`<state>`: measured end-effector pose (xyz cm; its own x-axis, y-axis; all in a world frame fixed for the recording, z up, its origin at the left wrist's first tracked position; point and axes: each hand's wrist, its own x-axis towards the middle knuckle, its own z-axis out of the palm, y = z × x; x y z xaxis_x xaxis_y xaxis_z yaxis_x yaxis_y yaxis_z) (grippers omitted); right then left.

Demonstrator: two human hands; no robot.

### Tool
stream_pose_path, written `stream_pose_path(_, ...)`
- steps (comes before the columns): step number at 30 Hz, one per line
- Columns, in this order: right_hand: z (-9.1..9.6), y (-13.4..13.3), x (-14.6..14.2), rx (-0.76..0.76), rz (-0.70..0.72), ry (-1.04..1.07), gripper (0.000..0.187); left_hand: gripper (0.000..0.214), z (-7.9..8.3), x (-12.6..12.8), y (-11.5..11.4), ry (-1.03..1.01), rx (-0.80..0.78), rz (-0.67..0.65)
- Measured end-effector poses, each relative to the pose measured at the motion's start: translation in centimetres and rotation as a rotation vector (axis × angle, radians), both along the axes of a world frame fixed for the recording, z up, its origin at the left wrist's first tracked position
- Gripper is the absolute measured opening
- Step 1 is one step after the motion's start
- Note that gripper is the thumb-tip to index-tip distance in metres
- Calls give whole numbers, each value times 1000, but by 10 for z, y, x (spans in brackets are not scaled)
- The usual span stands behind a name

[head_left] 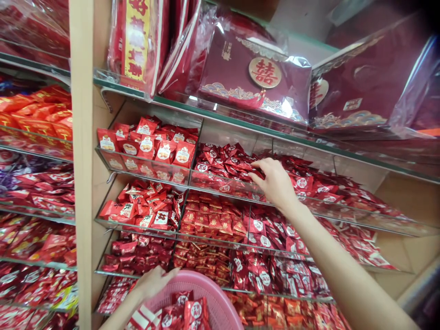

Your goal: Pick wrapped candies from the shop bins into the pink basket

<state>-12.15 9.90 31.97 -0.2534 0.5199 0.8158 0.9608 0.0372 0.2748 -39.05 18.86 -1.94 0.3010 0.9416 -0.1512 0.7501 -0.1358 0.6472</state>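
Note:
My right hand (275, 181) reaches into a glass shelf bin of small dark red candy packets (227, 165), its fingers closed in a pinch on one or more of them. My left hand (153, 282) grips the far rim of a pink plastic basket (213, 293) at the bottom of the view. Inside the basket lie several red packets (187, 314) with round white labels.
Glass shelves (220, 185) divided into bins hold many red wrapped sweets. Above them, on the top shelf, stand large dark red gift boxes (254, 78) in clear wrap. A pale wooden upright (82, 183) separates more shelves of red packets at the left.

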Motion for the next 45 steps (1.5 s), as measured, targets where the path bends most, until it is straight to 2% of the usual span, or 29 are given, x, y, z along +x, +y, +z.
stream_pose_path(5, 17, 10, 0, -146, -188, -85, 15, 64, -4, 0, 2, 9, 14, -21)
stream_pose_path(10, 20, 9, -2, -144, -204, -102, 14, 66, -11, -1, 6, 9, 20, -15)
stream_pose_path(15, 21, 11, 7, -102, -109, -26, 14, 71, -15, -2, 7, -3, 13, 2)
stream_pose_path(20, 25, 12, 12, -64, 5, 128, 14, 72, -11, -1, 5, 2, 12, -12)
stream_pose_path(27, 33, 6, 9, -34, 108, 250, 17, 68, 11, -1, -5, 7, -25, 9)
stream_pose_path(30, 35, 2, 8, -50, 151, 369, 17, 66, 18, -1, -9, 19, -44, 9)
stream_pose_path(36, 36, -1, 13, -82, 270, 638, 22, 65, 11, -1, -6, 10, -37, 11)
stream_pose_path(45, 35, 0, 19, -96, 400, 861, 23, 62, 6, 0, -4, 25, -8, -5)
